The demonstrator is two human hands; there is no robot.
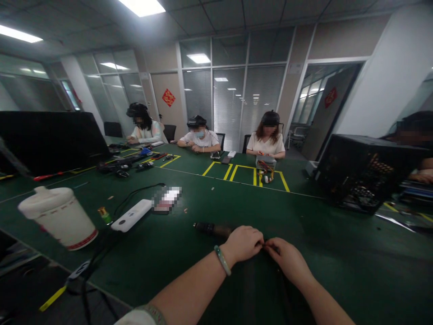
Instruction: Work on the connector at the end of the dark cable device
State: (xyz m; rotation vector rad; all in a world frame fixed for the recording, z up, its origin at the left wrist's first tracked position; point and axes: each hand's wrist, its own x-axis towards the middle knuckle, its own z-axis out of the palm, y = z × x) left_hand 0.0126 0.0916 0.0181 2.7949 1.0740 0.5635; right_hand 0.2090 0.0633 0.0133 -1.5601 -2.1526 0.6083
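Observation:
My left hand [242, 243] and my right hand [287, 259] meet at the near edge of a green table [209, 198]. Both have their fingers curled and pinched together on something small and dark between them, too small to name. A dark cylindrical tool [213, 229] lies on the table just left of my left hand, its end hidden behind the knuckles. A pale green bangle [222, 260] sits on my left wrist.
A white lidded cup [59, 216] stands at the left, with a white power bank [131, 215] and black cable beside it. An open black computer case [361, 174] sits at the right. Several people sit at the far side, beyond yellow tape outlines [243, 173].

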